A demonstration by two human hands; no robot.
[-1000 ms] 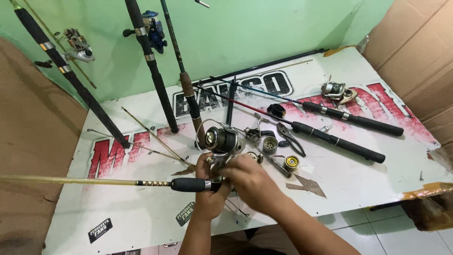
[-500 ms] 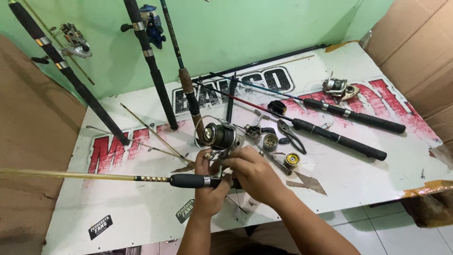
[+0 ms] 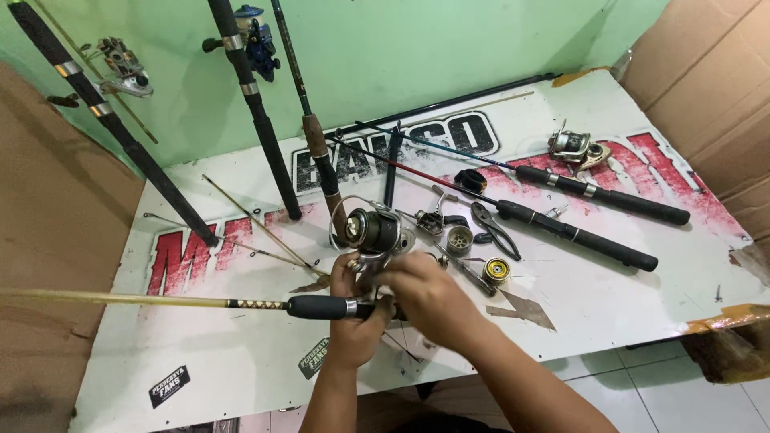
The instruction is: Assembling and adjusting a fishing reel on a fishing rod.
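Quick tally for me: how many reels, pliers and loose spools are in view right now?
Reels: 4 (one on the held rod, one on the table at right, two on the leaning rods)
Pliers: 1
Loose spools: 2 (grey, yellow)
Total: 7

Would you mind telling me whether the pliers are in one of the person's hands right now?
No, the pliers lie on the table beside the loose reel parts, while both hands are on the rod's reel.
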